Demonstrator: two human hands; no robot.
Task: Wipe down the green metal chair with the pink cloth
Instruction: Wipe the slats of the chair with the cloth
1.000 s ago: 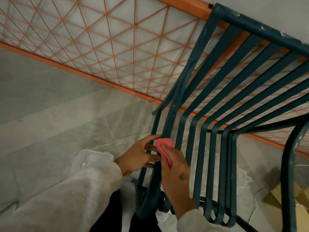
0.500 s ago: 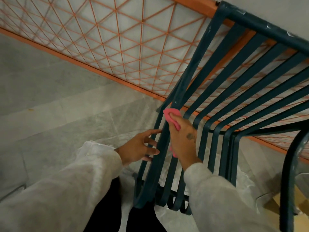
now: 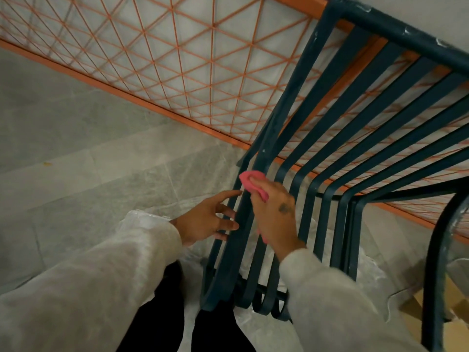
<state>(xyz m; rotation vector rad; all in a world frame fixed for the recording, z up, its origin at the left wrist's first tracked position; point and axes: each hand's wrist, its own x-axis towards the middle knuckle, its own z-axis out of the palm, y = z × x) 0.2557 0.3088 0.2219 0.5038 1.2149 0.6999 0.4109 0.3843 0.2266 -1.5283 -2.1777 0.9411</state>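
Observation:
The dark green metal chair (image 3: pixel 299 102) fills the right half of the view, its flat slats bending from backrest into seat. My right hand (image 3: pixel 276 214) holds the pink cloth (image 3: pixel 250 182) pressed against the leftmost slat near the bend. Part of the cloth also shows under my palm. My left hand (image 3: pixel 208 219) is just left of that slat, fingers spread, fingertips touching the chair's outer edge bar.
An orange wire-mesh panel (image 3: pixel 177 72) with an orange frame leans behind the chair. Grey stone floor (image 3: pixel 76 161) lies to the left. Clear plastic sheeting (image 3: pixel 375 275) covers the floor under the chair. A cardboard piece (image 3: pixel 454 308) sits at the lower right.
My right hand slid the pink cloth up the leftmost slat from the seat toward the bend, then eased back slightly. My left hand loosened from the edge bar and spread its fingers.

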